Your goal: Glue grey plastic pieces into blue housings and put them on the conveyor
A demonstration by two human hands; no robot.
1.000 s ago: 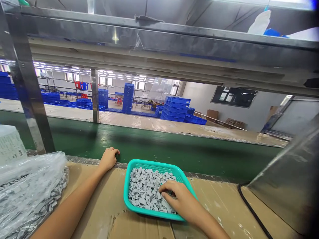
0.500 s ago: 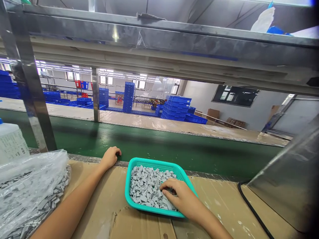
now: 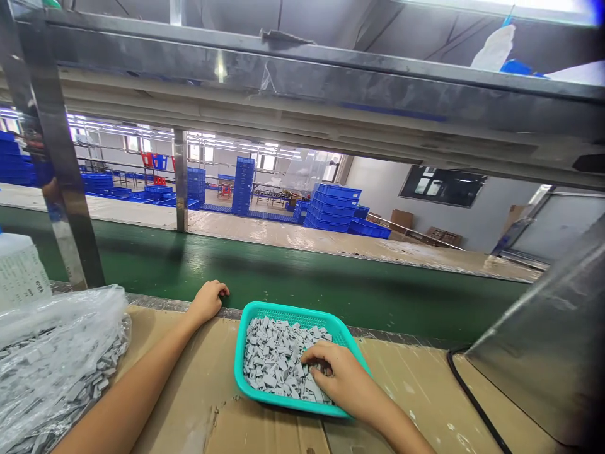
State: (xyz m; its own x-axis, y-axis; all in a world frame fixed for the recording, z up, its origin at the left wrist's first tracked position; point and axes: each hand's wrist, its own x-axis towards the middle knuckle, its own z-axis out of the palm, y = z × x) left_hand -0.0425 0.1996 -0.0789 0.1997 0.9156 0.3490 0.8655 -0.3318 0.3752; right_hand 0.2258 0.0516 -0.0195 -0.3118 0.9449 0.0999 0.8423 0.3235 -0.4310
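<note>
Many grey pieces (image 3: 269,359) | teal basket (image 3: 283,314) | right hand (image 3: 338,372) among them, grip unclear | left hand (image 3: 208,302) empty on bench (image 3: 189,403)

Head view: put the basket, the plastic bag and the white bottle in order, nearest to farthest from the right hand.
1. Basket: the right hand is inside it, among the grey parts.
2. Plastic bag: left of the basket.
3. White bottle: far left, behind the bag.
</note>
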